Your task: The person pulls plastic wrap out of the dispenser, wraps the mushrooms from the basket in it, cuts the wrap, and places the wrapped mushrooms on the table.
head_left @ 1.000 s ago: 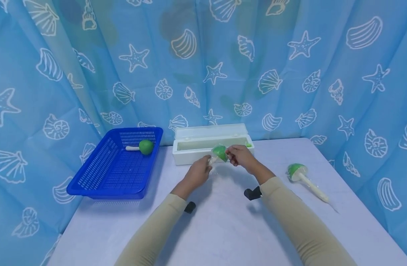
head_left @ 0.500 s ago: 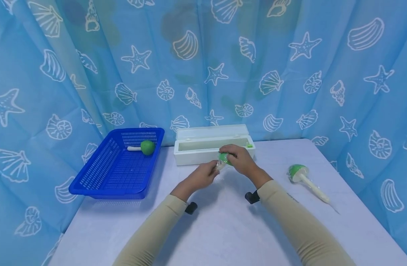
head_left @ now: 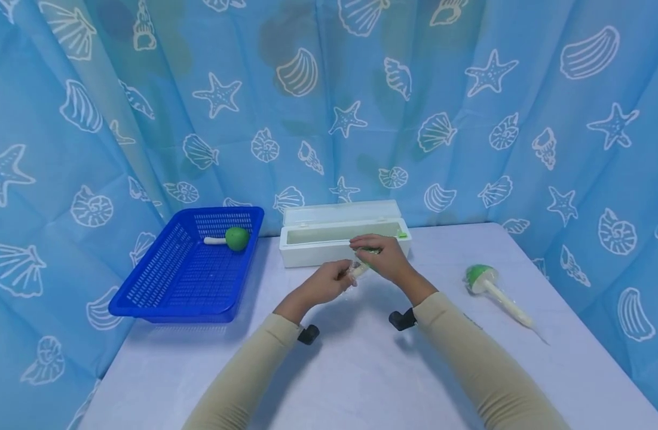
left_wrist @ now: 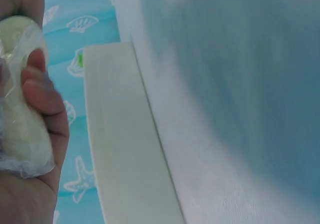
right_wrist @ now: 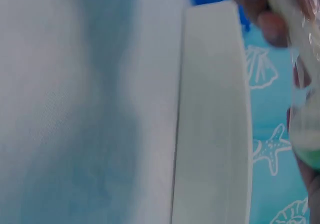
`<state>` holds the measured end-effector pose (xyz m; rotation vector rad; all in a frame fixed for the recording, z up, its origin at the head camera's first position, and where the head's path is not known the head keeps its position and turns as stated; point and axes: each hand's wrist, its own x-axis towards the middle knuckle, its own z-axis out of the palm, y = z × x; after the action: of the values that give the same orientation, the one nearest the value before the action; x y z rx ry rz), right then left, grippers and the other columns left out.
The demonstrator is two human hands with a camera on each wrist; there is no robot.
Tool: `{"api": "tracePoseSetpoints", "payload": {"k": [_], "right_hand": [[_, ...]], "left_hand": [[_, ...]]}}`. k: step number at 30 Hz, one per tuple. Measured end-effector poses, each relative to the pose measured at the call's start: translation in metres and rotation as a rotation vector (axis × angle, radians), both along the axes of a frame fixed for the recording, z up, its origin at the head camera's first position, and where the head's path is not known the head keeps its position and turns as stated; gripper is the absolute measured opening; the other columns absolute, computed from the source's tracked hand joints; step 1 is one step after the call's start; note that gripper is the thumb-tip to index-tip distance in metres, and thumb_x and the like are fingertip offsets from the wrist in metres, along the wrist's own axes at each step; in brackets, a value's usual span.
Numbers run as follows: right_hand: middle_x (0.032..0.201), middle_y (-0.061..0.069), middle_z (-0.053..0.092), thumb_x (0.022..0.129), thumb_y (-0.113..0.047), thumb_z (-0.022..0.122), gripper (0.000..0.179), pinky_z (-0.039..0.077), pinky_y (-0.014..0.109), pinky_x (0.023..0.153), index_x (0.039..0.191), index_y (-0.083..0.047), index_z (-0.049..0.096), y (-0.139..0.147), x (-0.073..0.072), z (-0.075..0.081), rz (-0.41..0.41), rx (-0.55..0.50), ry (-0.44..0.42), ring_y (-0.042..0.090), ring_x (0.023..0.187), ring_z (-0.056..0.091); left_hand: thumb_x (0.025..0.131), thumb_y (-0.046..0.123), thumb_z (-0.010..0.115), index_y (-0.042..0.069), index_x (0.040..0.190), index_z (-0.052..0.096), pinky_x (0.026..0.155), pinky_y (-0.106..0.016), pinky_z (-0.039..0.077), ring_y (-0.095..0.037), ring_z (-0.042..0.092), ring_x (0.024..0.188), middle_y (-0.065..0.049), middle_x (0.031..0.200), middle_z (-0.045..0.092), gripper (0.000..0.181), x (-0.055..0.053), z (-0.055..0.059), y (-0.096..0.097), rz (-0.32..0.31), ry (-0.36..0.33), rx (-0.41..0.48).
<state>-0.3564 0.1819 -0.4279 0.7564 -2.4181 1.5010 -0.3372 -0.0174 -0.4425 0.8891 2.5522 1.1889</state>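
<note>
In front of the white box, both hands are on a green-domed piece with a cream handle (head_left: 359, 270), wrapped in clear plastic. My left hand (head_left: 327, 282) grips the plastic-covered handle, its fingers curled round it. The left wrist view shows this cream wrapped handle (left_wrist: 25, 129) at its left edge. My right hand (head_left: 385, 258) holds the domed end from above, hiding most of the green. In the right wrist view, the green dome (right_wrist: 307, 155) and plastic show at the right edge, beside the right hand's fingers.
A white lidded box (head_left: 312, 257) stands open at the back, with a green clip at its right end. Left of it, a blue basket (head_left: 199, 282) holds a similar green-and-white piece (head_left: 236, 239). Another wrapped one (head_left: 503, 301) lies at the right. Patterned curtain (head_left: 307, 149) behind.
My right hand has moved from the dome's right side to over it, covering most of the green. My left hand has shifted slightly right, and the cream handle now shows between the hands.
</note>
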Motion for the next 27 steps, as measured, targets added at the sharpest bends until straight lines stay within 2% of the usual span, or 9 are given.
{"api": "tracePoseSetpoints", "payload": {"k": [4, 6, 9, 11, 15, 17, 22, 24, 27], "right_hand": [[0.098, 0.004, 0.072, 0.09, -0.013, 0.062, 0.017, 0.054, 0.039, 0.077, 0.095, -0.007, 0.078, -0.003, -0.002, 0.002, -0.148, -0.069, -0.094, 0.022, 0.093, 0.064], [0.096, 0.006, 0.072, 0.089, -0.017, 0.063, 0.019, 0.053, 0.038, 0.076, 0.094, -0.006, 0.078, -0.002, -0.004, 0.002, -0.211, -0.097, -0.165, 0.023, 0.09, 0.063], [0.1, 0.009, 0.071, 0.088, -0.023, 0.066, 0.024, 0.053, 0.036, 0.076, 0.099, -0.004, 0.076, 0.002, -0.007, 0.001, -0.272, -0.128, -0.265, 0.025, 0.091, 0.062], [0.102, 0.011, 0.07, 0.087, -0.026, 0.068, 0.028, 0.053, 0.036, 0.074, 0.102, -0.004, 0.075, 0.004, -0.008, 0.001, -0.3, -0.145, -0.308, 0.027, 0.091, 0.062], [0.105, 0.012, 0.067, 0.088, -0.03, 0.069, 0.031, 0.053, 0.037, 0.072, 0.103, -0.004, 0.074, 0.007, -0.011, 0.001, -0.34, -0.16, -0.35, 0.028, 0.091, 0.06], [0.108, 0.011, 0.065, 0.088, -0.032, 0.068, 0.034, 0.053, 0.038, 0.074, 0.108, -0.004, 0.073, 0.008, -0.013, 0.001, -0.35, -0.162, -0.371, 0.027, 0.094, 0.059], [0.116, 0.01, 0.061, 0.09, -0.037, 0.065, 0.049, 0.053, 0.038, 0.077, 0.126, -0.004, 0.061, 0.009, -0.016, -0.004, -0.339, -0.196, -0.49, 0.026, 0.1, 0.06], [0.117, 0.01, 0.06, 0.091, -0.04, 0.063, 0.051, 0.053, 0.037, 0.076, 0.129, -0.006, 0.059, 0.009, -0.016, -0.005, -0.314, -0.206, -0.541, 0.025, 0.101, 0.06], [0.116, 0.011, 0.061, 0.094, -0.049, 0.056, 0.053, 0.052, 0.035, 0.074, 0.127, -0.008, 0.061, 0.009, -0.014, -0.006, -0.253, -0.157, -0.552, 0.024, 0.098, 0.06]], "left_hand": [[0.1, 0.025, 0.054, 0.004, 0.142, 0.045, 0.075, -0.03, 0.05, -0.011, 0.059, 0.087, -0.006, 0.112, 0.064, 0.048, 0.002, 0.0, 0.003, 0.042, 0.04, -0.022], [0.1, 0.032, 0.054, 0.007, 0.147, 0.039, 0.077, -0.031, 0.05, -0.011, 0.06, 0.089, -0.008, 0.117, 0.063, 0.056, 0.004, 0.001, 0.004, 0.068, 0.058, -0.036], [0.1, 0.041, 0.052, 0.011, 0.148, 0.039, 0.076, -0.032, 0.051, -0.012, 0.061, 0.089, -0.009, 0.117, 0.064, 0.058, 0.006, 0.0, 0.005, 0.105, 0.115, -0.08], [0.1, 0.045, 0.049, 0.011, 0.146, 0.042, 0.077, -0.031, 0.052, -0.012, 0.062, 0.091, -0.007, 0.117, 0.065, 0.057, 0.008, -0.001, 0.005, 0.116, 0.223, -0.157], [0.101, 0.039, 0.05, 0.006, 0.141, 0.045, 0.074, -0.027, 0.053, -0.012, 0.064, 0.086, -0.006, 0.108, 0.066, 0.052, 0.01, -0.006, 0.007, 0.107, 0.536, -0.329], [0.1, 0.035, 0.054, 0.006, 0.139, 0.046, 0.068, -0.025, 0.053, -0.011, 0.064, 0.079, -0.004, 0.102, 0.065, 0.049, 0.01, -0.009, 0.007, 0.104, 0.687, -0.387], [0.097, 0.032, 0.061, 0.006, 0.134, 0.051, 0.059, -0.022, 0.051, -0.01, 0.061, 0.07, -0.003, 0.098, 0.063, 0.047, 0.008, -0.013, 0.006, 0.107, 0.971, -0.506], [0.097, 0.031, 0.061, 0.005, 0.131, 0.053, 0.056, -0.022, 0.05, -0.01, 0.06, 0.067, -0.004, 0.095, 0.064, 0.044, 0.008, -0.013, 0.006, 0.125, 1.048, -0.546], [0.097, 0.026, 0.06, 0.003, 0.127, 0.054, 0.051, -0.022, 0.049, -0.009, 0.058, 0.06, -0.004, 0.092, 0.066, 0.039, 0.008, -0.012, 0.007, 0.175, 1.058, -0.601]]}}
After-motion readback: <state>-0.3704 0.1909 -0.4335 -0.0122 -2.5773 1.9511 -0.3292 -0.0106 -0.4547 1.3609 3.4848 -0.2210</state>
